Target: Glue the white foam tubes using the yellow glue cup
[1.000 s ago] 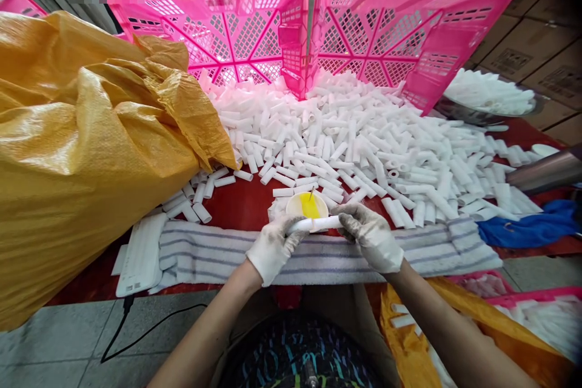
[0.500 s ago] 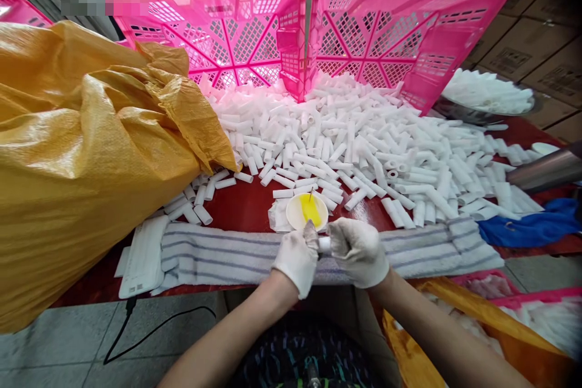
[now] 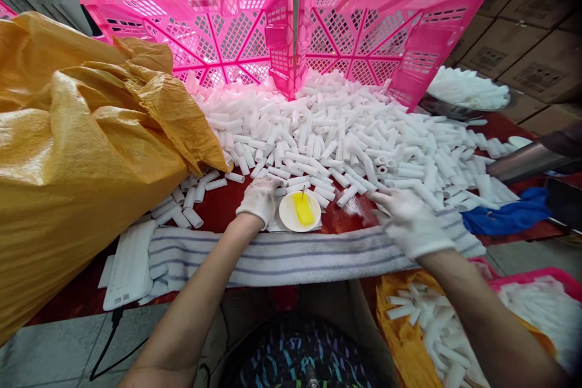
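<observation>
Fingers of both gloved hands spread over the edge of the white tube pile

Left hand (image 3: 259,199) rests loosely curled on tubes just left of the yellow dish (image 3: 299,211); right hand (image 3: 409,221) splays wide, holding nothing, its fingertips touching the white tubes (image 3: 345,133). These look light, stiff and prone to roll; best pinched mid-length

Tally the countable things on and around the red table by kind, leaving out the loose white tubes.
Pink crates propped on edge: 2 (left crate, right crate)
Yellow woven sacks: 2 (big sack, sack of tubes)
Striped towel: 1
White dish with a yellow piece: 1
Blue cloth: 1
Gloved hands: 2 (left hand, right hand)
Total: 9
</observation>
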The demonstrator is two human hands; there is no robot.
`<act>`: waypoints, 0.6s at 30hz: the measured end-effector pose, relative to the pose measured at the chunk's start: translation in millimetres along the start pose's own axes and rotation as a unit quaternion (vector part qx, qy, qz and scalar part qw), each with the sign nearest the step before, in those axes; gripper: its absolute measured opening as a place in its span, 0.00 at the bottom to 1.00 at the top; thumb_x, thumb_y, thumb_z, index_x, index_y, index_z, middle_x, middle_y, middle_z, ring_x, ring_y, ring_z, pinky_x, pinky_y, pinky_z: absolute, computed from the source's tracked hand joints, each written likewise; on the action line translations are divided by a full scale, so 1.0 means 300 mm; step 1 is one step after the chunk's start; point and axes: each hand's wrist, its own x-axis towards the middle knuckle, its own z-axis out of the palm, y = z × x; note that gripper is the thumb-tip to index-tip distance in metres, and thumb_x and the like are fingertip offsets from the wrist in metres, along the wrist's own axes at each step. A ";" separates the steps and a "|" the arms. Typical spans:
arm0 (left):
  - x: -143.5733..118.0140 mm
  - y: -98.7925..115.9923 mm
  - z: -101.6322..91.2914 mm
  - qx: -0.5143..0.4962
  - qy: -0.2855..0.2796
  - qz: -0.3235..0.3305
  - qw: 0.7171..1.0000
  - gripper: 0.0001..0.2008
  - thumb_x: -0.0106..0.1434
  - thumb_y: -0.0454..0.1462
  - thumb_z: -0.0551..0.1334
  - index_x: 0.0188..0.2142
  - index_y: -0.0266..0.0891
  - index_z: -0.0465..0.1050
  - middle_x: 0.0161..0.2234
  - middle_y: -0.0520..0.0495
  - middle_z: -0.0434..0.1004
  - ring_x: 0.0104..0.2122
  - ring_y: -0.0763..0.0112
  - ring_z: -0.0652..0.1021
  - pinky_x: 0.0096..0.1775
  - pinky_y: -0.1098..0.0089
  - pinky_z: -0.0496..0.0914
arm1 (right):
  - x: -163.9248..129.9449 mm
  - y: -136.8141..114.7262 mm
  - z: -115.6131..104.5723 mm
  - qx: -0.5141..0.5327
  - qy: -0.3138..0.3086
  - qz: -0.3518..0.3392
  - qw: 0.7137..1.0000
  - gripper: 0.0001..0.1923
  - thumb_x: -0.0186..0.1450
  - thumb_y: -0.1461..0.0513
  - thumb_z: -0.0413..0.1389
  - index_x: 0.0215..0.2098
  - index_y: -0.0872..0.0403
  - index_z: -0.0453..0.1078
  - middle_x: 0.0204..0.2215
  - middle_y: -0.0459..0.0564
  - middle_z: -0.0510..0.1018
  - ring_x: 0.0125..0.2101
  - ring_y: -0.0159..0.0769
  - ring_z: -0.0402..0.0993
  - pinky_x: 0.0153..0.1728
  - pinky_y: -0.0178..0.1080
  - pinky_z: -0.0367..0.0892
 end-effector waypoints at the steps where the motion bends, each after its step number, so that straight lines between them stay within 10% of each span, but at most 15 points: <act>1: 0.014 0.001 0.006 0.005 -0.007 -0.002 1.000 0.17 0.55 0.29 0.59 0.44 0.40 0.75 0.42 0.40 0.76 0.44 0.56 0.73 0.48 0.60 0.65 | 0.033 0.005 0.027 -0.051 -0.020 -0.025 0.998 0.12 0.59 0.58 0.58 0.35 0.59 0.76 0.30 0.49 0.75 0.31 0.31 0.69 0.30 0.32 0.65; 6: -0.019 -0.016 -0.015 -0.004 0.026 -0.060 0.998 0.19 0.55 0.30 0.60 0.47 0.39 0.72 0.43 0.39 0.74 0.44 0.57 0.73 0.48 0.62 0.66 | 0.114 0.018 0.091 -0.259 -0.093 -0.078 0.958 0.09 0.60 0.59 0.57 0.33 0.55 0.77 0.32 0.57 0.74 0.36 0.42 0.70 0.36 0.40 0.62; 13: -0.114 -0.064 0.033 -0.416 0.041 -0.165 0.893 0.15 0.54 0.39 0.62 0.40 0.37 0.66 0.36 0.47 0.75 0.34 0.68 0.77 0.40 0.66 0.72 | 0.008 -0.101 0.137 0.154 -0.116 0.040 0.980 0.20 0.63 0.49 0.53 0.46 0.53 0.70 0.41 0.51 0.77 0.41 0.39 0.73 0.45 0.41 0.69; 18: -0.140 -0.027 0.072 -0.358 0.066 -0.182 0.913 0.15 0.54 0.39 0.63 0.41 0.38 0.67 0.39 0.47 0.75 0.38 0.69 0.76 0.44 0.67 0.71 | 0.034 -0.169 0.235 0.248 -0.163 0.086 0.951 0.22 0.62 0.49 0.54 0.47 0.53 0.71 0.46 0.50 0.76 0.47 0.40 0.72 0.51 0.43 0.67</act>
